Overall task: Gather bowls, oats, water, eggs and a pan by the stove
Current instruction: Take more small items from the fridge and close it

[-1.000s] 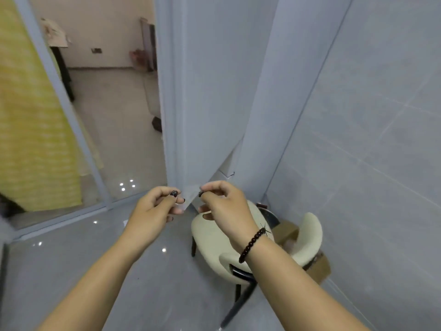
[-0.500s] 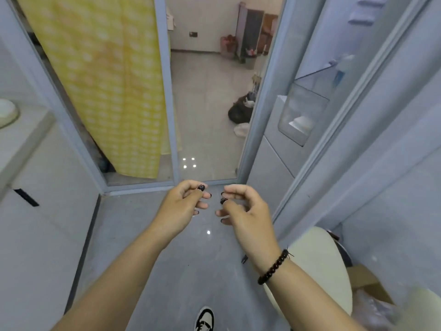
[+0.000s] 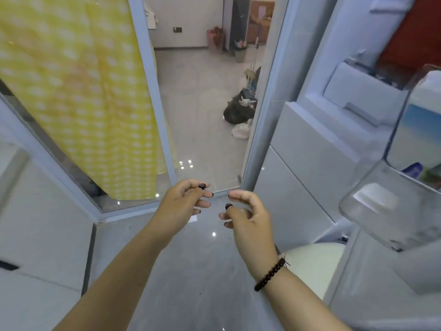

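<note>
None of the bowls, oats, water, eggs or pan can be made out for certain. My left hand point(image 3: 181, 206) and my right hand point(image 3: 248, 218) hover side by side over the grey floor, a small gap between them. Both have loosely curled fingers and hold nothing. A beaded bracelet sits on my right wrist. To the right stands an open fridge door point(image 3: 334, 139) with a clear door bin point(image 3: 381, 211). Above the bin is a white carton with a blue label point(image 3: 420, 130).
A yellow checked curtain point(image 3: 83, 91) hangs behind a glass panel on the left. An open doorway leads to a tiled room with a black bag point(image 3: 238, 111) on its floor. White cabinets point(image 3: 35, 223) line the left; a cream chair point(image 3: 315, 263) sits low on the right.
The view has swung from the grey wall and chair to the doorway, bringing the fridge door's shelves into sight. My hands stay raised and have drifted slightly apart.
</note>
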The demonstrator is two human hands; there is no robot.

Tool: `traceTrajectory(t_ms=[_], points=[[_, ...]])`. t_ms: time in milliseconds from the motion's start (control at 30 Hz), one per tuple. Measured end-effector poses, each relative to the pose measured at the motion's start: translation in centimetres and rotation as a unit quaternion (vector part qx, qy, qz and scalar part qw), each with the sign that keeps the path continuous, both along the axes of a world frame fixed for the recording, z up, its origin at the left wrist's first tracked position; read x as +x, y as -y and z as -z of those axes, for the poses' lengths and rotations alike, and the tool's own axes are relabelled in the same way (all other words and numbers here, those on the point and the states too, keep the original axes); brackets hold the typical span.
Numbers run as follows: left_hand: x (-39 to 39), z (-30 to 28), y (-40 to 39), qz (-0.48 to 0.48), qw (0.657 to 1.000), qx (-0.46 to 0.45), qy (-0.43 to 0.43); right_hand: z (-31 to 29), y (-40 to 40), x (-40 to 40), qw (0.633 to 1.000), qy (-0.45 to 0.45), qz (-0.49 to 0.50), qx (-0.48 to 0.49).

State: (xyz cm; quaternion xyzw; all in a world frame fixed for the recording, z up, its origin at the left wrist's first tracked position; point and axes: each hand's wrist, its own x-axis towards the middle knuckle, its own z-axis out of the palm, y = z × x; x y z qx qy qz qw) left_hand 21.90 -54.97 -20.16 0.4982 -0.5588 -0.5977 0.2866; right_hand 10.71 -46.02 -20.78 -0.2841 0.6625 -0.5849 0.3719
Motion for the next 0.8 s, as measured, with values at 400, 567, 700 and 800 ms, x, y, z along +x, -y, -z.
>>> traceTrajectory(t_ms=[400, 567, 700, 800], points=[[-5.2, -2.2, 17.8, 0.225, 0.974, -0.019, 0.026, -0.7, 12.9, -3.6, 0.973, -0.047, 0.227, -0.002], [-10.8, -4.8, 21.3, 0.351, 0.935, -0.051, 0.018, -3.7, 15.2, -6.0, 0.936, -0.089, 0.34, -0.021], [-16.3, -6.9, 21.5, 0.438, 0.896, -0.067, -0.006, -5.9, 14.2, -8.5, 0.905, -0.151, 0.397, -0.016], [-20.2, -8.2, 21.1, 0.488, 0.869, -0.073, -0.038, -7.3, 13.0, -10.8, 0.885, -0.182, 0.429, -0.015]])
